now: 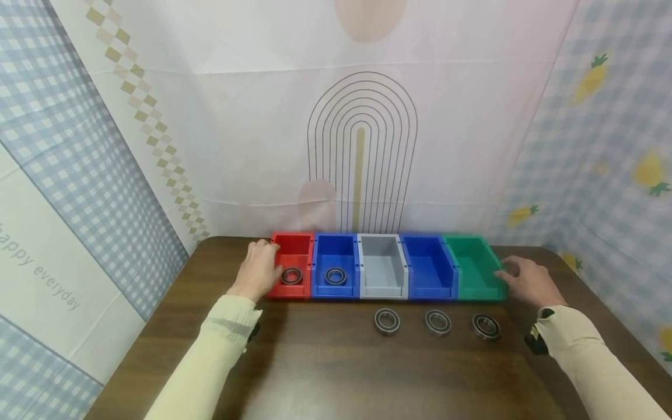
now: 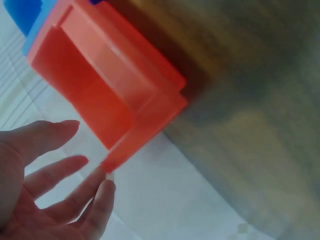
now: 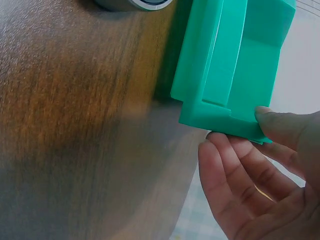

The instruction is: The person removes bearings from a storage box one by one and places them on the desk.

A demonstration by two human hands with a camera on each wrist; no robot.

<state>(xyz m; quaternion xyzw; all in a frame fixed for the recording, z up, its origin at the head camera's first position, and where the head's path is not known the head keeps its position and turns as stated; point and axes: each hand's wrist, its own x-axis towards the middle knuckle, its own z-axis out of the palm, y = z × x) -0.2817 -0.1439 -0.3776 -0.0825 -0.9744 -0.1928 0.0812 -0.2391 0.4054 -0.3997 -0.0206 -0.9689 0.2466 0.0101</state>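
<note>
A row of joined bins runs along the back of the table: red, blue, grey, a second blue and green. One bearing lies in the red bin and another bearing in the first blue one. At the row's left end, my left hand touches the red bin's outer side with its fingertips; the thumb stays apart from the wall in the left wrist view. My right hand pinches the green bin's end wall, thumb at the rim and fingers outside.
Three bearings lie on the wooden table in front of the bins: a left one, a middle one and a right one. Patterned cloth hangs behind the table and at both sides.
</note>
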